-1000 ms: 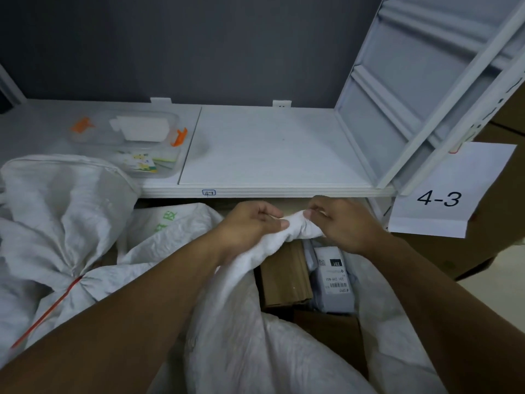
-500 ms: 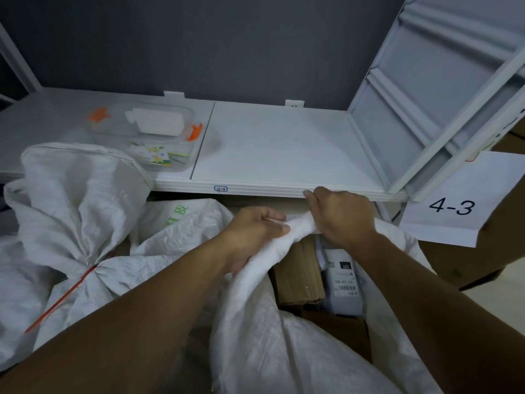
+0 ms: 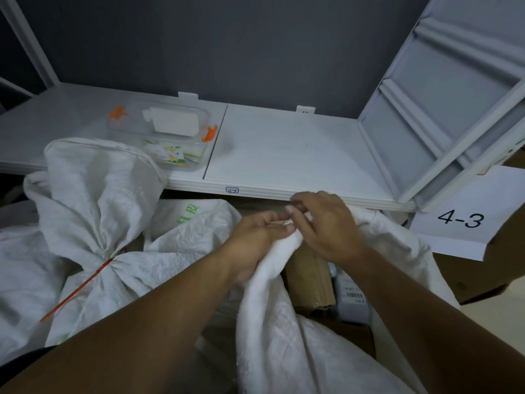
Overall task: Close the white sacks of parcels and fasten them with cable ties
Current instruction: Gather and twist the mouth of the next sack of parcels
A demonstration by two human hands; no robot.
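Note:
An open white woven sack (image 3: 287,331) stands in front of me, with cardboard parcels (image 3: 309,277) and a grey labelled packet (image 3: 350,297) showing in its mouth. My left hand (image 3: 255,240) grips the bunched near rim of the sack. My right hand (image 3: 326,223) lies over the far rim beside it, fingers curled on the cloth and touching the left fingertips. To the left sits another white sack (image 3: 96,200), its neck tied with an orange cable tie (image 3: 76,288).
A white shelf (image 3: 284,155) runs across just beyond the sacks, labelled at its front edge. On it stands a clear box with orange clips (image 3: 167,137). A white rack frame (image 3: 443,109) leans at the right, above a paper sign "4-3" (image 3: 460,220) on cardboard boxes.
Both hands have drawn the sack's rim together, and the right hand has slid left over the gathered cloth to meet the left. My view has shifted so the shelf sits lower and farther right.

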